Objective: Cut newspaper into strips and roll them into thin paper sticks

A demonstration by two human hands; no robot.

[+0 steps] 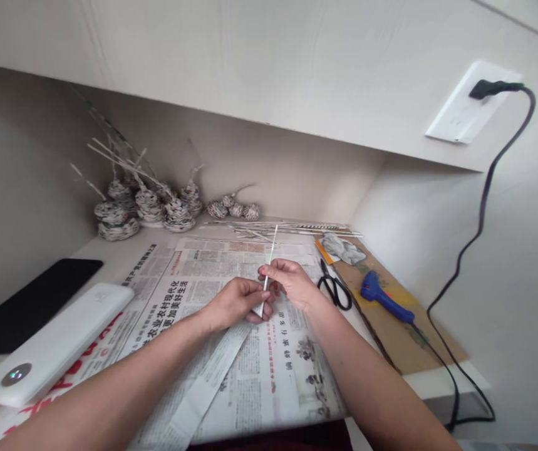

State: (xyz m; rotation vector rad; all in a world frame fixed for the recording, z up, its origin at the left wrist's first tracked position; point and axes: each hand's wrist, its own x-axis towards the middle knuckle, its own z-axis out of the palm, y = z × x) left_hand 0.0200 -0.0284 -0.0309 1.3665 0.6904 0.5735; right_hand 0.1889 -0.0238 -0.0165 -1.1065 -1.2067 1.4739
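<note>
My left hand point(243, 300) and my right hand point(290, 282) meet over the middle of the newspaper-covered table. Both pinch a newspaper strip point(217, 369) whose upper part is rolled into a thin paper stick point(272, 245) pointing up and away from me. My left fingers close round the lower end of the roll, where the flat strip begins. Just above, my right fingertips hold the stick. From my left hand the flat strip trails down towards the near table edge. Some fingertips are hidden behind the paper.
Woven paper gourds point(149, 203) and paper balls point(235, 208) stand at the back, beside loose paper sticks point(287, 227). Black scissors point(334, 289) and a blue glue gun point(384, 297) on cardboard point(404, 338) lie right. A white power bank point(57, 341) and black pad point(38, 300) lie left.
</note>
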